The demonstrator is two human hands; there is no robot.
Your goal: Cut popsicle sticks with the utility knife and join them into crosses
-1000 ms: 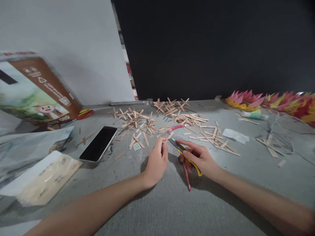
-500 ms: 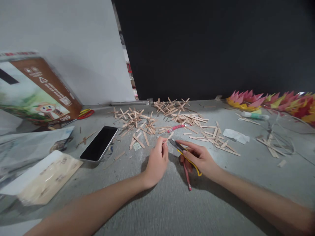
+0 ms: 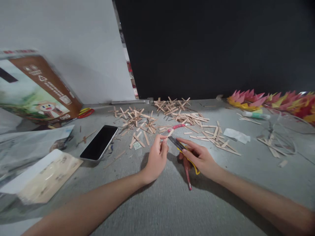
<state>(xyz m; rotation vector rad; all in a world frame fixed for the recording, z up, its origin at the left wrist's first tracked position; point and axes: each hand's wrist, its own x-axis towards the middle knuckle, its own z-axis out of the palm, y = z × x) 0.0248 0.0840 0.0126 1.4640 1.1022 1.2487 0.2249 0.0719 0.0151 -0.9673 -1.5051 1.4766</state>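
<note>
Between the thumb and fingers of my left hand (image 3: 157,158) is a small wooden stick (image 3: 170,132), its tip pointing up and away. My right hand (image 3: 200,159) grips a yellow and black utility knife (image 3: 180,147), whose blade end is at the stick, close to my left fingertips. A red pencil (image 3: 188,178) also hangs from under my right fingers, its eraser end toward me. Just beyond the hands lies a pink-red wrapped strip (image 3: 176,127). Behind it are piles of wooden sticks (image 3: 134,119), some crossed.
A phone (image 3: 99,143) and a plastic packet (image 3: 49,177) lie at the left, before a printed box (image 3: 46,87). Loose sticks (image 3: 216,136), white paper (image 3: 236,135), a glue tube (image 3: 256,115) and pink-yellow paper shapes (image 3: 248,100) are at the right. A black panel (image 3: 216,49) stands behind.
The knife's tip has shifted slightly left, closer to my left fingertips. My left hand has tilted a little, and the stick in it has moved slightly.
</note>
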